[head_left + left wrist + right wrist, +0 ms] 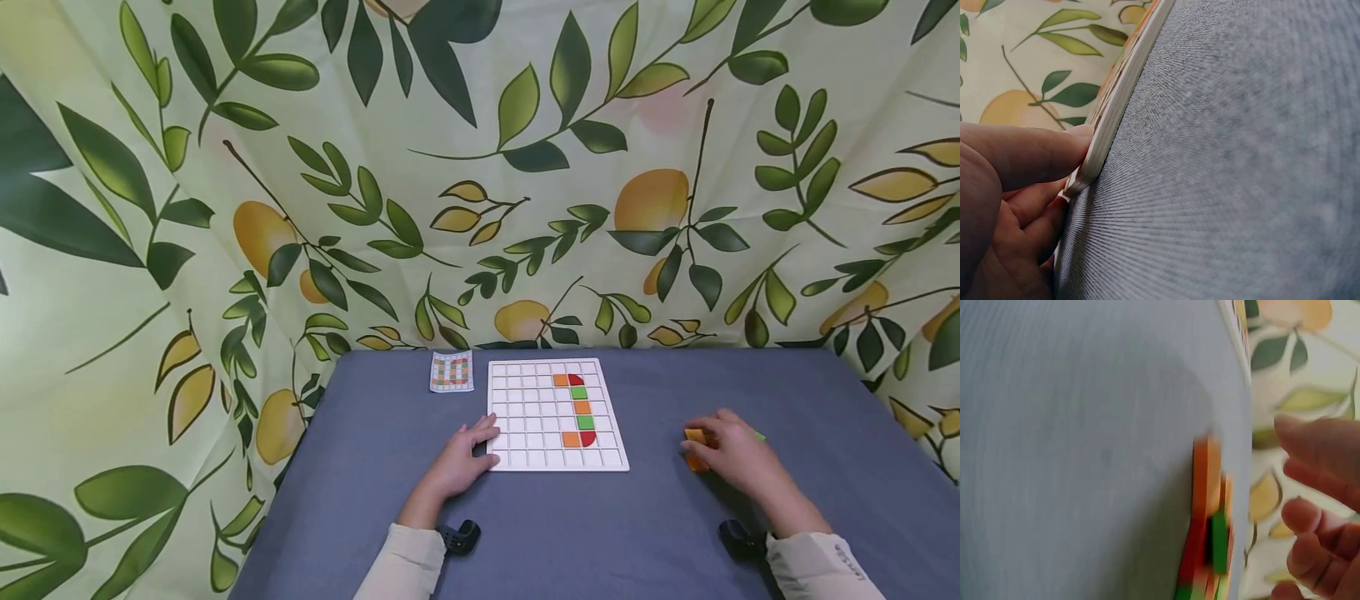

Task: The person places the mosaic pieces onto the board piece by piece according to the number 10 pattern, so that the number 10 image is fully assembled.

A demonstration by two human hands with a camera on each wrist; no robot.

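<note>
A white gridded board [525,417] lies on the table, with orange, green and red pieces in its right-hand columns. My left hand [459,457] rests at the board's lower left edge, fingers extended onto it. In the left wrist view the thumb [1041,153] touches the board's side [1110,119]. My right hand [738,454] is over a small group of blocks at the right, partly hiding them. An orange block [696,450] shows beside its fingertips. The right wrist view shows the fingers spread above orange [1207,478], red and green [1218,544] blocks, holding nothing.
A small card [452,372] with a coloured grid pattern lies behind the board's left side. Grey-blue cloth [585,533] covers the table. A leaf-and-fruit patterned curtain [480,183] hangs behind it. Dark straps [461,537] sit at both wrists.
</note>
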